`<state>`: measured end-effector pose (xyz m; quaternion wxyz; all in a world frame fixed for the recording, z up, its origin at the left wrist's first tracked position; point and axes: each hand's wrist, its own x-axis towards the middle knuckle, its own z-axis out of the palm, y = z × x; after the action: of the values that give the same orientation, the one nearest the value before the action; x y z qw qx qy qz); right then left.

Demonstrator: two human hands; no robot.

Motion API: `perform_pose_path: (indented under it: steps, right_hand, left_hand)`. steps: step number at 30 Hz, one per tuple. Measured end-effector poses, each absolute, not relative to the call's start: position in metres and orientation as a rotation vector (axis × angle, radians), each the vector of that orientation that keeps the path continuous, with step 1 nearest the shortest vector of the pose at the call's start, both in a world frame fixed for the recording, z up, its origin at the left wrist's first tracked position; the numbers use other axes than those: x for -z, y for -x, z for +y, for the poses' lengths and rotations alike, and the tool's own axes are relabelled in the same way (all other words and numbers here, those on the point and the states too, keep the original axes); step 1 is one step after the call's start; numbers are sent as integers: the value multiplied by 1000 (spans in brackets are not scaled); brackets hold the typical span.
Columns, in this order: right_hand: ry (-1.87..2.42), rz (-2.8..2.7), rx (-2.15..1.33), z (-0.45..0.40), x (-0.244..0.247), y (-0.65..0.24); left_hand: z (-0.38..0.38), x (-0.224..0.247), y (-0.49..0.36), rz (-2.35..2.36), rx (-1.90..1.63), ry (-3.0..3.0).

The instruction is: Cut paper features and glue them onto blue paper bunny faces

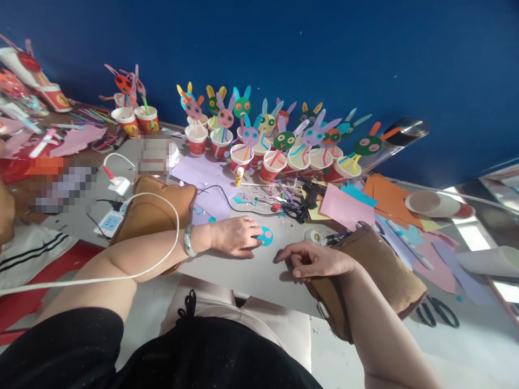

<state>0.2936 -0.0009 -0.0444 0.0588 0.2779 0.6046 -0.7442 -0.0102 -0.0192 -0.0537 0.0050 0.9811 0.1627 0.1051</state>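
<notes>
My left hand (237, 236) lies palm down on the grey table, fingers flat, its fingertips at the edge of a small blue paper disc (266, 238) with pink oval spots. Part of the disc is hidden under those fingers. To the right of the disc, my right hand (310, 260) hovers or rests just above the table, index finger stretched out and the others bent, with nothing visible in it. A brown cushion-like pad (377, 265) lies under my right forearm, and another brown pad (158, 208) is under my left forearm.
Paper cups (273, 166) with paper rabbit heads stand along the blue wall. A glue stick (239, 176), black cable (298, 210) and paper scraps lie before them. Coloured sheets (348, 205) and black-handled scissors (438, 313) are at right. A white cable (176, 232) crosses my left arm. Another person's arm (6, 210) shows left.
</notes>
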Motion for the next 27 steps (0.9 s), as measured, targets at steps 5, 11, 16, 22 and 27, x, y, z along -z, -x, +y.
perform_pose_path:
  steps: [5,11,16,22,27]
  right_hand:
    - [-831,1827,2255,0,47,-295]
    - [-854,1828,2235,0,46,-295]
    - [-861,1822,2249,0,44,-293]
    - [-814,1840,2268,1,42,-290]
    - [-809,1888,2274,2,45,-290]
  left_hand:
    - [-19,54,10,518,-283,-3076]
    - [-19,58,11,493,-390,-3087]
    - [-19,57,11,487,-386,-3088]
    - [-19,54,12,466,-466,-3052]
    - [-19,54,12,455,-442,-3072]
